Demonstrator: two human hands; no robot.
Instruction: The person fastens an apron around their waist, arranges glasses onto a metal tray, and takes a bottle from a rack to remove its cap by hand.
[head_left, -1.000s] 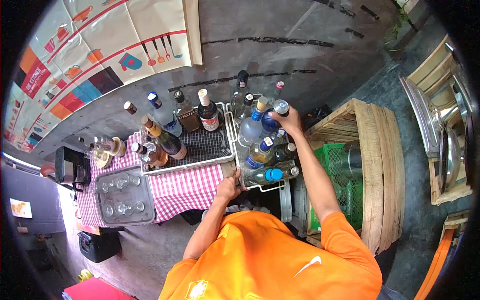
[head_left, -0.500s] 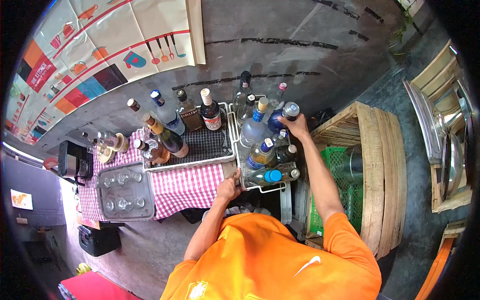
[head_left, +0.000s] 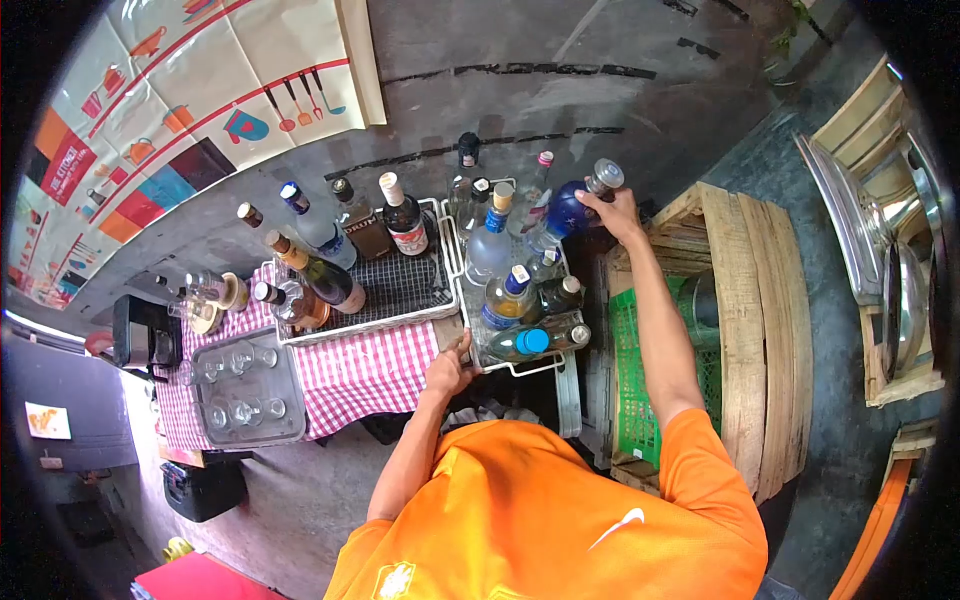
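In my right hand [head_left: 617,214] is a blue bottle [head_left: 568,212] with a clear stopper, gripped near its neck and tilted, above the back right of a white wire basket [head_left: 458,262] full of bottles. Close by stand a frosted bottle [head_left: 490,245] with a cork-coloured cap and a bottle with a pink cap [head_left: 543,172]. My left hand [head_left: 450,370] is closed on the table edge, by the basket's front left corner; its thumb lies on top and the other fingers are partly hidden. A blue-capped bottle [head_left: 530,343] lies tilted at the basket's front.
A second wire basket [head_left: 375,328] with several bottles stands left, on a checked cloth [head_left: 365,385]. Farther left are a grey tray [head_left: 290,385] with small glasses and a black appliance [head_left: 145,335]. On the right, a wooden crate [head_left: 745,350] stands beside a green plastic crate [head_left: 635,395].
My right hand has moved up and to the right with the blue bottle, which now leans more and shows more of its body. My left hand stays at the table edge.
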